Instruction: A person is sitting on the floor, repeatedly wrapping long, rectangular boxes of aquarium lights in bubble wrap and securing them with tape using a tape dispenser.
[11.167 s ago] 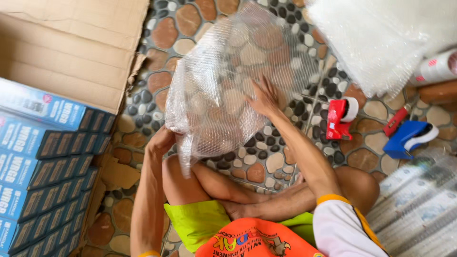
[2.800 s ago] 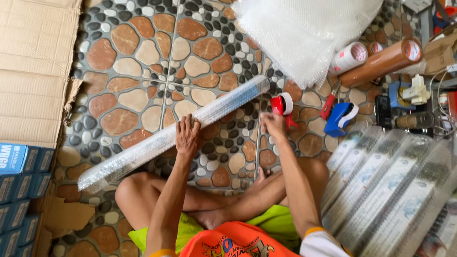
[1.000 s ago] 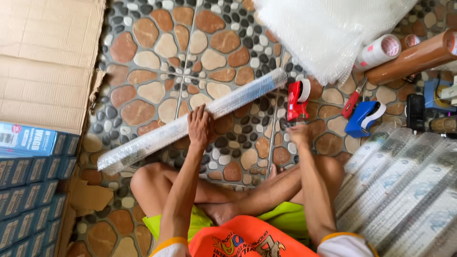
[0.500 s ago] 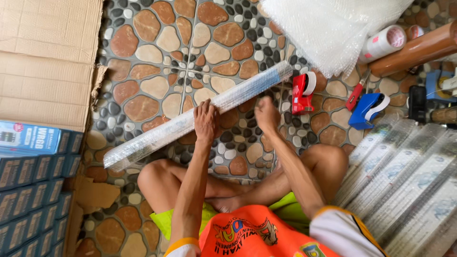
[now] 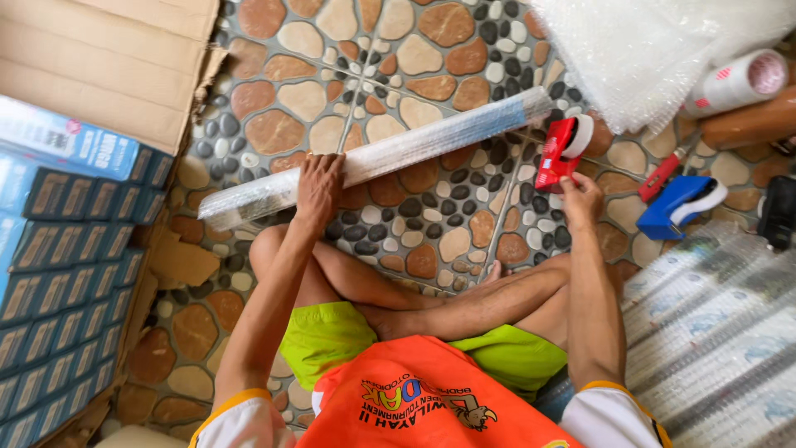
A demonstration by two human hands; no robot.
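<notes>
Red tape dispenser (image 5: 557, 154), blue one (image 5: 676, 207), seemingly clear bubble-wrapped roll (image 5: 377, 155).

The left hand (image 5: 317, 187) covers a part of the long bubble-wrapped tube (image 5: 377, 158), so the wrap under the palm is hidden. The bubble wrap sheet (image 5: 655, 50) is cut by the top edge. The blue boxes (image 5: 58, 274) run out at the left edge. The black object (image 5: 779, 211) at the right edge is too cut off to identify.
</notes>
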